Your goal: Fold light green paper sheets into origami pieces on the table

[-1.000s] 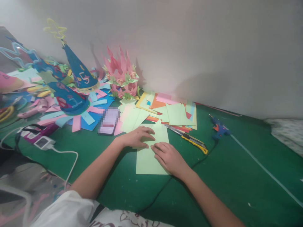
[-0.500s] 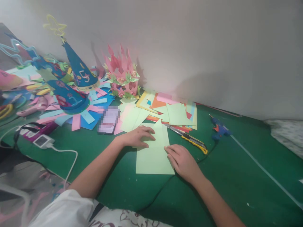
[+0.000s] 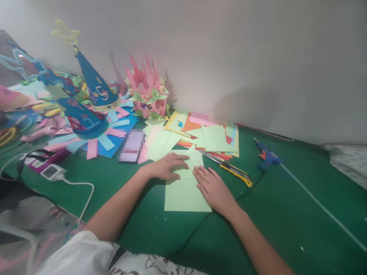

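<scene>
Paper (image 3: 187, 198), pale green, flat on the green table (image 3: 286, 214), under 2 bare hands. Left hand (image 3: 168, 166) over the upper left edge, thumb and fingers well apart, tips down on the sheet. Right hand (image 3: 213, 189) laid across the right edge, palm down, fingers straight and close together, pointing toward the left hand, with a gap between the 2. Across the sheet, a thin line running in under the right hand; hard to tell whether a fold or an edge. Just beyond the right hand, a knife (image 3: 235, 173) with a yellow handle, lying aslant, tip near the paper's upper right corner. Farther right, a blue glue gun (image 3: 267, 156). Behind the paper, loose sheets (image 3: 216, 138) in green, pink and orange. To the left, a phone (image 3: 132, 149) with a blurred screen, then a white charger (image 3: 53, 172). Farther back, a pink paper crown (image 3: 146, 84) and blue cone hats (image 3: 90, 76), 1 marked with a 5.
</scene>
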A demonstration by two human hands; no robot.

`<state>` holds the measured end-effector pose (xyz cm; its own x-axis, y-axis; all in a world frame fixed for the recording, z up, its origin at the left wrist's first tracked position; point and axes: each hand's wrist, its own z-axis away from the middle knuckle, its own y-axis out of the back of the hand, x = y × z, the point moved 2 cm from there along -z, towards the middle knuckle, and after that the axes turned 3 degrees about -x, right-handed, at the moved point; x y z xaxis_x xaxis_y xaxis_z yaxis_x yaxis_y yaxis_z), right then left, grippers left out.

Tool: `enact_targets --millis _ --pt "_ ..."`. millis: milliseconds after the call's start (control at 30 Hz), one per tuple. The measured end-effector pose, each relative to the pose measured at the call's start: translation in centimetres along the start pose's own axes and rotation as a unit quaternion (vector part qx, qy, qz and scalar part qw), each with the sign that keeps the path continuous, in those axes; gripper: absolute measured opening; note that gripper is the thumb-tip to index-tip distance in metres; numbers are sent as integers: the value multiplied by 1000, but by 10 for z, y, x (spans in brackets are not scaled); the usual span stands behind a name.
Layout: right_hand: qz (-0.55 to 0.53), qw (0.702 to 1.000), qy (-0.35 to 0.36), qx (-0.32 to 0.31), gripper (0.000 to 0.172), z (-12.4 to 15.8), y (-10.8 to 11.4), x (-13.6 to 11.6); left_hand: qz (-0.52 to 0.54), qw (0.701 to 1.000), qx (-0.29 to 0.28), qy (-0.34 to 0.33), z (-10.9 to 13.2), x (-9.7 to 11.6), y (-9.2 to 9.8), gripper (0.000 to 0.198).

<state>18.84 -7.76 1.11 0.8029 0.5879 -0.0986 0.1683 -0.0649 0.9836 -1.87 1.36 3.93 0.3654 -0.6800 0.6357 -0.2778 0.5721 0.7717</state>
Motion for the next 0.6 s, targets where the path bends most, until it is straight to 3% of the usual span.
enact_targets --millis 600 --pt "-27 999 11 -19 37 -4 13 -11 -5 1000 4 1 -1 -4 -3 42"
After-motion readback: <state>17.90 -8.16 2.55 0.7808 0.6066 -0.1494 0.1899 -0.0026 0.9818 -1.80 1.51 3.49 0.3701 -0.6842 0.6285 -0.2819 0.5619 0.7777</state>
